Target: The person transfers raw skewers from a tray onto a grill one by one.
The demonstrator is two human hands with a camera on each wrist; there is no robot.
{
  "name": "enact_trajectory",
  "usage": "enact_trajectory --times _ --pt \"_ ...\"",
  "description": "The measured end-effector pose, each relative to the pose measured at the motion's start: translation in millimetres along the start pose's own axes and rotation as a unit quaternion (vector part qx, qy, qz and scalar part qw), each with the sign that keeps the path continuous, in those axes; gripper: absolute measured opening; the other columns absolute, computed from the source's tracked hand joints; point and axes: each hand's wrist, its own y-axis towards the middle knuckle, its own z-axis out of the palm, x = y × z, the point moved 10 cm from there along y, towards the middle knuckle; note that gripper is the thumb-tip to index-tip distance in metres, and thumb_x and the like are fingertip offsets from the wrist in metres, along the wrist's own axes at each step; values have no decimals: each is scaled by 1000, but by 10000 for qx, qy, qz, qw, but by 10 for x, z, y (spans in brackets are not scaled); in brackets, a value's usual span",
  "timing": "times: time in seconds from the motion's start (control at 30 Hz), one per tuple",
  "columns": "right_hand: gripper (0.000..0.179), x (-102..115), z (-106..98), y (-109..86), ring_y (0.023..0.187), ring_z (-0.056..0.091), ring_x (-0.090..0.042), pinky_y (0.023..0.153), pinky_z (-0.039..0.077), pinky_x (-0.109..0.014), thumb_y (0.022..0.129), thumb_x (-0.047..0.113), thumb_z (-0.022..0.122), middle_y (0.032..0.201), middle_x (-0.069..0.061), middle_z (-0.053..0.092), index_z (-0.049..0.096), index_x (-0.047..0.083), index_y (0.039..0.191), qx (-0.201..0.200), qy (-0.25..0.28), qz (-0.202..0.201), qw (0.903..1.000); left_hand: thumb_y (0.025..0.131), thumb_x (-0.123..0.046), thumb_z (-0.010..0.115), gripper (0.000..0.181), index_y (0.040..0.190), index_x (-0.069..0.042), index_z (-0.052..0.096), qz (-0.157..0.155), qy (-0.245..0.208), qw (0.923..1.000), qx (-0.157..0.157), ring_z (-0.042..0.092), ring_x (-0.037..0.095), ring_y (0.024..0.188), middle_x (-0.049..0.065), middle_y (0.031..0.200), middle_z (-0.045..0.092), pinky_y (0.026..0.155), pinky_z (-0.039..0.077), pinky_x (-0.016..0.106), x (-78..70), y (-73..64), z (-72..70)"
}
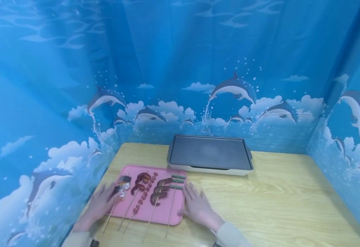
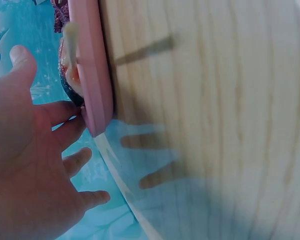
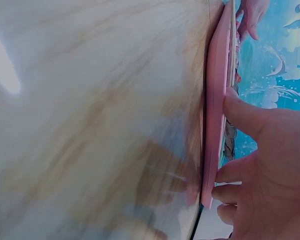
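Note:
A pink tray (image 1: 146, 216) lies at the near left of the table, bearing several skewers. From left to right these are a dark-and-silvery piece that looks like fish (image 1: 124, 185), reddish octopus-like pieces (image 1: 143, 177), small red chunks (image 1: 144, 195), grey-brown shrimp (image 1: 159, 197) and green sticks (image 1: 177, 187). My left hand (image 1: 99, 203) is at the tray's left edge, fingers extended, fingertips by the rim in the left wrist view. On the right edge rests my right hand (image 1: 200, 207), its thumb touching the rim and its fingers along the side in the right wrist view.
Behind the tray, at the table's back, stands a dark flat griddle (image 1: 211, 152) with a pale base; its front left corner is close to the tray. Wood-grain table (image 1: 291, 195) extends to the right. A blue dolphin-print curtain (image 1: 174, 68) surrounds the table.

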Motion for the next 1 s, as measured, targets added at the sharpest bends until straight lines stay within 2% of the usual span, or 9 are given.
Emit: enact_trajectory --times 0.23,0.4,0.5,0.7,0.83,1.0 --pt "96 -103 9 -51 153 18 -39 116 22 -70 91 62 60 167 -18 18 29 0 157 -164 -77 -133 9997 107 -45 42 68 154 4 32 81 -218 9997 25 17 58 145 29 153 38 107 8 84 -85 -23 20" --pt "97 -152 -44 -108 152 19 -42 116 21 -71 88 57 66 166 -19 21 30 -2 156 -170 74 -139 9997 108 -41 42 64 154 2 34 246 -318 9992 -39 19 57 145 27 154 39 106 9 84 -137 -35 33" --pt "97 -191 -58 -142 152 18 -43 115 22 -72 88 57 66 166 -20 21 30 -2 156 -210 124 -161 9996 108 -38 43 61 152 3 36 379 -416 9984 -107 22 58 144 28 152 42 105 12 85 -182 -48 29" --pt "99 -312 -24 -178 152 17 -43 115 22 -72 88 63 61 166 -19 21 29 -1 157 -310 -16 -185 9993 107 -36 46 58 151 2 40 454 -522 9975 -107 23 58 143 27 153 41 105 14 85 -226 -62 38" --pt "98 -389 -68 -236 152 16 -44 115 20 -73 88 60 64 165 -20 22 29 -1 157 -237 107 -130 9996 107 -34 45 52 149 -4 46 555 -361 9977 -130 24 59 142 27 154 40 103 15 86 -250 -62 51" --pt "96 -461 -141 -348 153 14 -43 116 18 -73 90 57 65 167 -18 20 28 0 158 -107 258 -47 9996 105 -25 51 42 145 -13 55 947 -23 9944 -479 32 63 136 31 148 45 98 20 88 -298 -80 62"
